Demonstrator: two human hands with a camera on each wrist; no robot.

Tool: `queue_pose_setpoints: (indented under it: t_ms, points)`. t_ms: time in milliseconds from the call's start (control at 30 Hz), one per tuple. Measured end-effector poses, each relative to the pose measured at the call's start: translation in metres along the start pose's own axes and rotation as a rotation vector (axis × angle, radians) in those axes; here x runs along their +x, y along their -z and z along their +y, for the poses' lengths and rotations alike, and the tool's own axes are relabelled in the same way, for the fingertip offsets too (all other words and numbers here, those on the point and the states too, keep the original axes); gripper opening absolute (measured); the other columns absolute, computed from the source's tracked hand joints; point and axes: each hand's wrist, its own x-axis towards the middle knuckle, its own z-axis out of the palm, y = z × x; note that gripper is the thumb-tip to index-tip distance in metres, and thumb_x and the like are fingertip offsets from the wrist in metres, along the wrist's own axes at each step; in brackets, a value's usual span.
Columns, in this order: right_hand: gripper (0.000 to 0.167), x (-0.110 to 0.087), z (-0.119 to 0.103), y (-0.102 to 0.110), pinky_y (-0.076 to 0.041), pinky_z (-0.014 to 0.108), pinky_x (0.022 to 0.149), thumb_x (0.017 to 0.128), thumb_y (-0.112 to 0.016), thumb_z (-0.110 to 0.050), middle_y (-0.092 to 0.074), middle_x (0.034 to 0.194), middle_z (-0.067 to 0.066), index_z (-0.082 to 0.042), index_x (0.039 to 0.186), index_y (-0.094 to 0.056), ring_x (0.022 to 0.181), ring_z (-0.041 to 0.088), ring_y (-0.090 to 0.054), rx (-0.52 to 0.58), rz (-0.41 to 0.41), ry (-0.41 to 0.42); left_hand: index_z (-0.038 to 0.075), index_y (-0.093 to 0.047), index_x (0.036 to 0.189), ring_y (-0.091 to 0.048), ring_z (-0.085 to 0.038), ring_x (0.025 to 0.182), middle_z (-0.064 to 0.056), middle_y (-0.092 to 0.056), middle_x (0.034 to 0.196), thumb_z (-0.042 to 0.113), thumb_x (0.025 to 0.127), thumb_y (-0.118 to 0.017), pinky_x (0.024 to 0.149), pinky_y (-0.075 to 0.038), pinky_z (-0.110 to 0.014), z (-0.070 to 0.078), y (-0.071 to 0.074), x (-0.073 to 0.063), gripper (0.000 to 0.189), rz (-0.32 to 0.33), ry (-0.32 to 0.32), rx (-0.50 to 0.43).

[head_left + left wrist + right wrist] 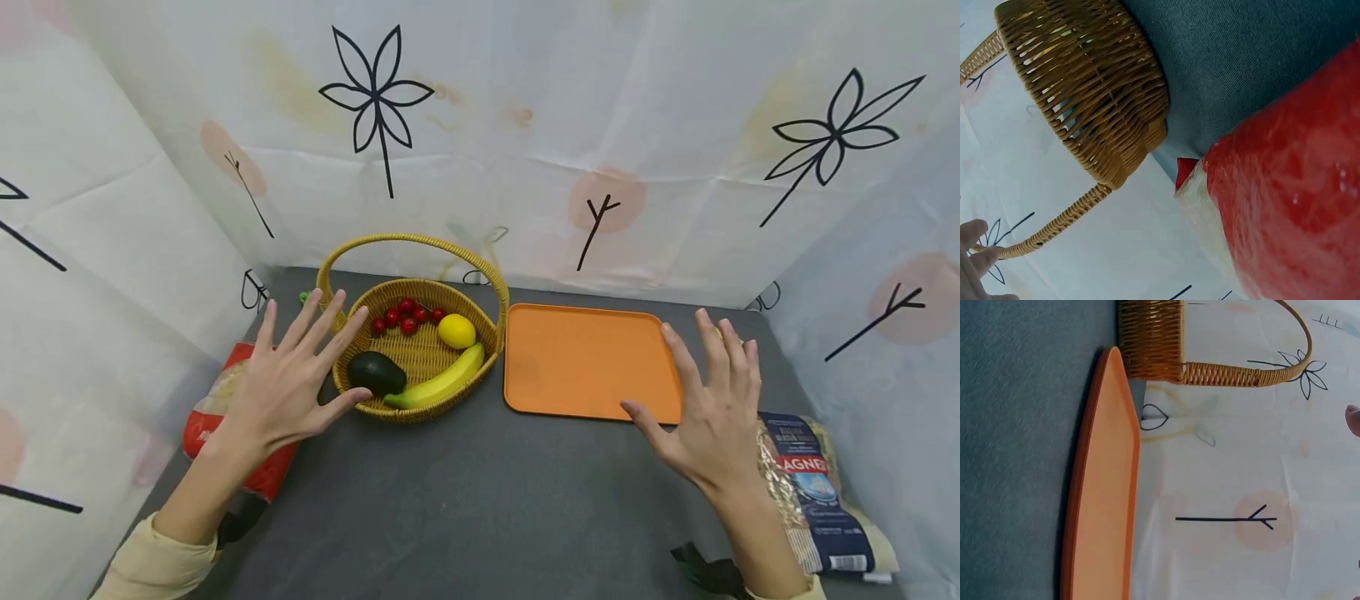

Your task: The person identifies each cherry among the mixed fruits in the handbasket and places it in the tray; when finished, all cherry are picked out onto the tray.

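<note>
My left hand is raised with its fingers spread, holding nothing, and overlaps the left rim of a wicker basket in the head view. Inside the basket are a dark avocado, a banana, a yellow lemon and several red cherries. My right hand, also spread and holding nothing, overlaps the right edge of an orange tray. The left wrist view shows the basket's woven side with fingertips at the left edge.
A red bag lies under my left forearm. To the right of my right hand rests a blue and clear bag of pale grains. The grey tabletop ends at white patterned cloth walls. Something green shows behind the basket handle.
</note>
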Motion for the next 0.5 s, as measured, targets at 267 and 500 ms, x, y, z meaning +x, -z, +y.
queue_pose_setpoints:
  t_ms: [267,500]
  points:
    - [0.082,0.009,-0.019,-0.012,-0.037,0.072,0.110,0.103,-0.055,-0.071,-0.054,0.157,0.029,-0.003,0.148,-0.062,0.140,0.053,-0.048,0.174,0.057,0.055,0.019,-0.045,0.167,-0.054,-0.041,0.148,-0.016,-0.056,0.164,0.077,0.107,-0.034,0.124,-0.036,-0.072,0.003,-0.003,-0.002,0.084,0.009,0.051,-0.087]
    - [0.054,0.018,-0.043,-0.027,-0.046,0.026,0.109,0.104,-0.073,-0.036,-0.066,0.138,0.027,0.003,0.140,-0.066,0.125,0.036,-0.060,0.538,-0.011,0.048,0.007,-0.066,0.145,-0.067,-0.042,0.127,-0.020,-0.068,0.144,0.035,0.098,-0.079,0.104,-0.057,-0.065,0.011,-0.007,-0.007,0.056,-0.133,0.209,-0.242]
